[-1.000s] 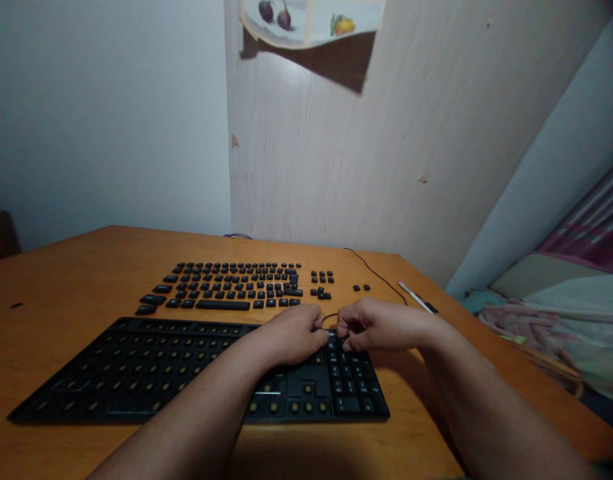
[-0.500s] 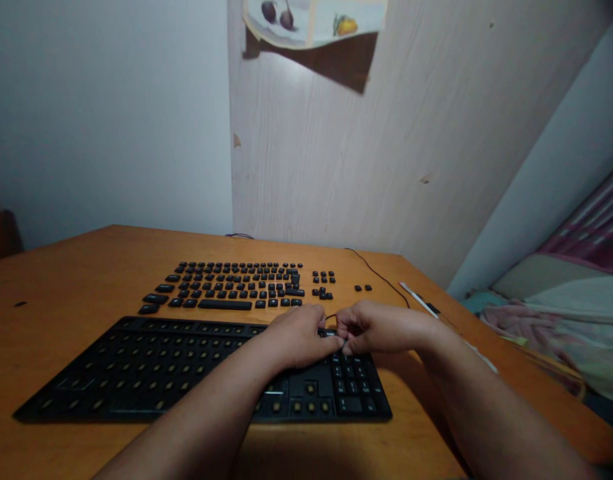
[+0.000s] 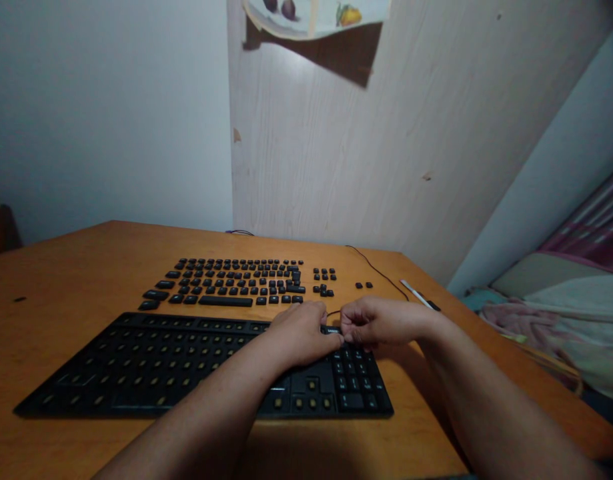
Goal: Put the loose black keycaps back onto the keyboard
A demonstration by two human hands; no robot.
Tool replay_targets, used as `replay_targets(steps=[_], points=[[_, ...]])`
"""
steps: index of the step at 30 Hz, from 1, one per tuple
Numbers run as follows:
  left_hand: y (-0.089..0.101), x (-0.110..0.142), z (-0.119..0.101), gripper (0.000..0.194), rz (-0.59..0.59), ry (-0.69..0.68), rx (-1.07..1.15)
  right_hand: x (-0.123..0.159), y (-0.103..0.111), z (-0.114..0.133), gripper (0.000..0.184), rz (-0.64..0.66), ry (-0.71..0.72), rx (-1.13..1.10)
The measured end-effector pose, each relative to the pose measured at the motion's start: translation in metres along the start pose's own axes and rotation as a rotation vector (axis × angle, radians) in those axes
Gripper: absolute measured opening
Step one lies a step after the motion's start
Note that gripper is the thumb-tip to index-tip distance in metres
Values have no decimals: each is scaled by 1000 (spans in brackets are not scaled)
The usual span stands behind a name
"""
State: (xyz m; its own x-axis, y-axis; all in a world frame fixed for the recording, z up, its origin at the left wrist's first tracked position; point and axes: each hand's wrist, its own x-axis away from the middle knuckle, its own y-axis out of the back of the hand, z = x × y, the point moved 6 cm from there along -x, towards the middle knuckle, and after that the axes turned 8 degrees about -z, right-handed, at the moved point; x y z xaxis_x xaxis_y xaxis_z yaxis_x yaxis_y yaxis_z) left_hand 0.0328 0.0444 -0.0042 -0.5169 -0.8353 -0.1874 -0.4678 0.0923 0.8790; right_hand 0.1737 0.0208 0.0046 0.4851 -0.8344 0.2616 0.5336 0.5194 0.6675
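Note:
A black keyboard lies on the desk, most of its key sockets bare, while caps still cover the number pad. My left hand grips the keyboard's upper right part, its fingers over the far edge and its thumb pointing right. Over the top of the number pad, my right hand is closed in a pinch close to the left thumb. Whatever lies between those fingertips is hidden. Behind the keyboard, loose black keycaps are laid out in rows, with a long space bar cap in front.
Two single keycaps lie apart to the right. A dark cable runs across the wooden desk. Near the right edge is a thin white stick-like thing. A small dark piece lies far left. Bedding is beyond the desk.
My right hand has closed more tightly and shifted slightly right and up over the number pad. The left hand stays on the keyboard. The whole view has tilted slightly.

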Motion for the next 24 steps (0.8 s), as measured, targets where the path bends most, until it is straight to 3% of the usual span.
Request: replay_targets(steps=[24], points=[[-4, -3, 3, 44, -8, 16, 15, -8, -1, -10, 6, 25, -62, -123]])
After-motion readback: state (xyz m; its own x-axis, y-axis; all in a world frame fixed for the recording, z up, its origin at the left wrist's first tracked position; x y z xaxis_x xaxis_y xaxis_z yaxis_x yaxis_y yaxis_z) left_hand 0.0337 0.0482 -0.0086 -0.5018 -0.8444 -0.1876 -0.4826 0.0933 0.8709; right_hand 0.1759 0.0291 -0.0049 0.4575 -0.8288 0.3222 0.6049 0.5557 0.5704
